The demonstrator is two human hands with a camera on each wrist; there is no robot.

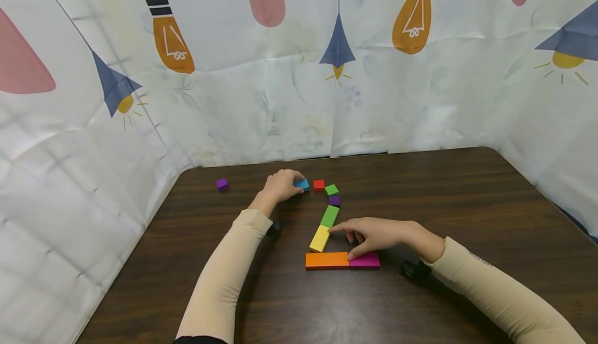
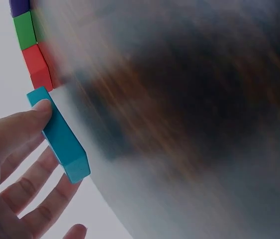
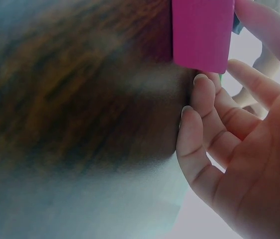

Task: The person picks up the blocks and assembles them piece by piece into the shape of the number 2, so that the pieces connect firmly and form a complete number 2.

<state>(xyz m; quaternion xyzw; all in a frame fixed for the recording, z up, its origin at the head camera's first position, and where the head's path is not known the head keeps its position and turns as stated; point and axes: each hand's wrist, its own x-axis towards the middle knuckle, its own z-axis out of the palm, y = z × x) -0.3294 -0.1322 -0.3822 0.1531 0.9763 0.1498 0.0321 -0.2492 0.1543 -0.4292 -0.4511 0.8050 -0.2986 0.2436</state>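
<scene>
My left hand (image 1: 282,185) pinches a blue block (image 2: 62,134) near the far side of the table; its thumb lies along one face in the left wrist view. To the right of it stand a red block (image 1: 318,185), a small green block (image 1: 331,190) and a dark purple block (image 1: 334,200). A longer green block (image 1: 329,215) and a yellow block (image 1: 320,238) slant down from these. My right hand (image 1: 380,234) has its index fingertip against the yellow block and its thumb where an orange block (image 1: 327,261) meets a magenta block (image 3: 202,35). Its other fingers bend loosely.
A lone purple block (image 1: 221,184) lies at the far left of the dark wooden table (image 1: 280,313). Behind the table hangs a white cloth (image 1: 233,110) printed with lamps and bulbs.
</scene>
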